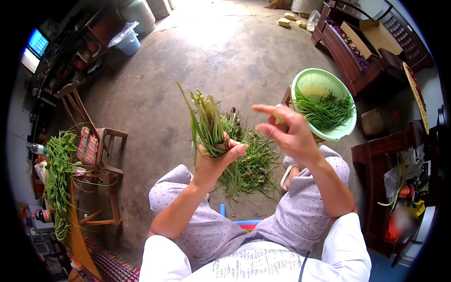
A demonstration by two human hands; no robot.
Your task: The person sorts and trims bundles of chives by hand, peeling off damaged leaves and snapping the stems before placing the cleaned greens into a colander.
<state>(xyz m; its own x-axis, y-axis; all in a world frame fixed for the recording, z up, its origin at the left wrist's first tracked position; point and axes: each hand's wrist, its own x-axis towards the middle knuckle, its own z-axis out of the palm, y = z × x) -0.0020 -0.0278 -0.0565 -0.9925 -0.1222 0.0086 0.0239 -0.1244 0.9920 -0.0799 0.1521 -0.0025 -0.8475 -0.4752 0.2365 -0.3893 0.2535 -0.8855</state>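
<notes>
My left hand is wrapped round a bunch of green stems, which stands upright above the fist with the thumb pointing right. To its right, my right hand is raised with index finger and thumb apart; a small pale thing shows by its fingers, too unclear to name. Below both hands a loose pile of green stems and leaves lies on the floor between the feet. Beyond my right hand, a light green basket holds thin green stalks.
A wooden chair stands at left, beside leafy greens on a wooden surface. A blue bin is at the upper left. Wooden furniture stands at the upper right, with yellowish lumps on the floor nearby.
</notes>
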